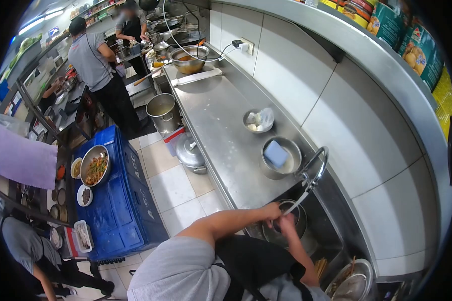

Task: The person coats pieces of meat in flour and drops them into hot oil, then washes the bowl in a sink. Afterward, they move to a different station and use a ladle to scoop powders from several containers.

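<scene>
My left hand (271, 212) and my right hand (287, 223) are close together over a round metal pot (300, 220) in the sink (331, 240). The fingers of both look closed, but what they hold is too small and partly hidden to make out. Above them, the curved tap (322, 168) has its spout (299, 201) pointing down at my hands. On the steel counter beside the sink stands a metal pot (271, 173) with a blue sponge-like block (276, 154) in it. Behind it is a small bowl (251, 125) with white pieces and a clear plastic bag.
Along the counter's far end sits a large metal bowl (188, 65). A lidded pot (191, 153) and a tall pot (162, 113) stand on the floor side. Left, a blue chest (128, 200) bears food bowls. Co-workers (93, 65) stand beyond. A colander (364, 273) is lower right.
</scene>
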Tool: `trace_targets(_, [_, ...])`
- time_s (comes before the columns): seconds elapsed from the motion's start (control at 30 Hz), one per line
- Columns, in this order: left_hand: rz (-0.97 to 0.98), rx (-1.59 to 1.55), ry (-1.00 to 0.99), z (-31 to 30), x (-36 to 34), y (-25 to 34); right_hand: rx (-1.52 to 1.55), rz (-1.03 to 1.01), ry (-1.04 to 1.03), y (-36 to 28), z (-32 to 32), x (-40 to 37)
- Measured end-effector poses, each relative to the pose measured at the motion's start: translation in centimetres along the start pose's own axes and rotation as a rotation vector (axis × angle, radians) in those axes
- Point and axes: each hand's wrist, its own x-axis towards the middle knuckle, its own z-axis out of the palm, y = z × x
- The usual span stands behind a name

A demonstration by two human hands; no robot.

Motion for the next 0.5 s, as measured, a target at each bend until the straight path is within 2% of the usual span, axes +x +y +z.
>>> trace_targets(0.03, [-0.249,-0.482,0.160,0.5,0.0,0.0,-0.443,-0.105,-0.044,0.3,-0.3,0.0])
trace_targets(0.07, [-0.250,-0.484,0.167,0.7,0.2,-0.4,-0.885,-0.212,-0.089,0.5,-0.4,0.1])
trace_targets(0.13, [0.177,0.415,0.084,1.2,0.3,-1.0,-0.776,-0.225,-0.035,1.9,0.0,1.3])
trace_targets(0.17, [0.177,0.416,0.087,0.8,0.2,-0.8,-0.660,-0.241,0.026,2.5,0.4,2.2])
trace_targets(0.2, [-0.104,-0.113,0.182,0.6,0.1,-0.4,-0.543,-0.253,0.089,3.2,0.4,2.8])
trace_targets(0.23, [-0.384,-0.647,0.263,0.6,-0.1,-0.1,-0.727,-0.054,0.037,2.4,0.6,2.2])
trace_targets(0.27, [-0.382,-0.647,0.263,0.6,-0.2,-0.5,-0.728,-0.054,0.038,1.4,-0.1,2.3])
trace_targets(0.33, [0.359,0.504,0.131,0.4,-0.6,-1.8,-1.483,0.010,-0.533,-1.2,-1.6,3.2])
trace_targets(0.37, [0.357,0.502,0.130,0.7,-0.4,-2.1,-1.156,0.041,-0.294,-1.7,-1.7,3.5])
trace_targets(0.4, [0.339,0.486,0.201,1.0,0.1,-2.2,-1.157,0.042,-0.293,-1.3,-1.0,3.1])
trace_targets(0.47, [0.303,0.443,0.347,2.7,1.4,-2.5,-0.748,-0.087,-0.047,0.4,0.7,1.5])
trace_targets(0.5, [0.304,0.436,0.345,3.9,1.5,-2.9,-1.161,-0.074,-0.245,-0.6,0.6,1.0])
